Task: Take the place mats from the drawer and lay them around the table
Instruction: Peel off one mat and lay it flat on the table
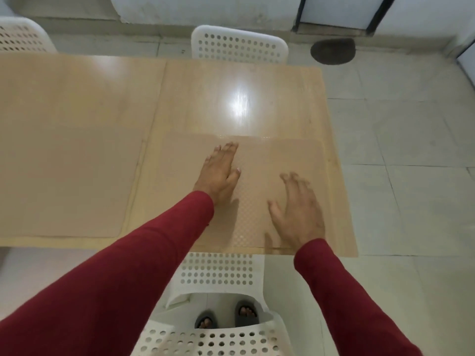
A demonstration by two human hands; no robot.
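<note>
A translucent beige place mat [259, 160] with a dotted texture lies flat on the near right part of the light wooden table [205, 93]. My left hand [221, 173] lies flat on the mat's middle, fingers straight and pointing away. Over the mat's right half, my right hand [298, 209] is spread with fingers apart and slightly blurred, holding nothing. Another place mat [69, 181] of the same kind lies on the near left part of the table.
A white perforated chair [221, 271] stands between me and the table's near edge. Another white chair [239, 44] is at the far side and a third [23, 34] at the far left. A dark floor mat [332, 51] lies on the tiled floor at the back right.
</note>
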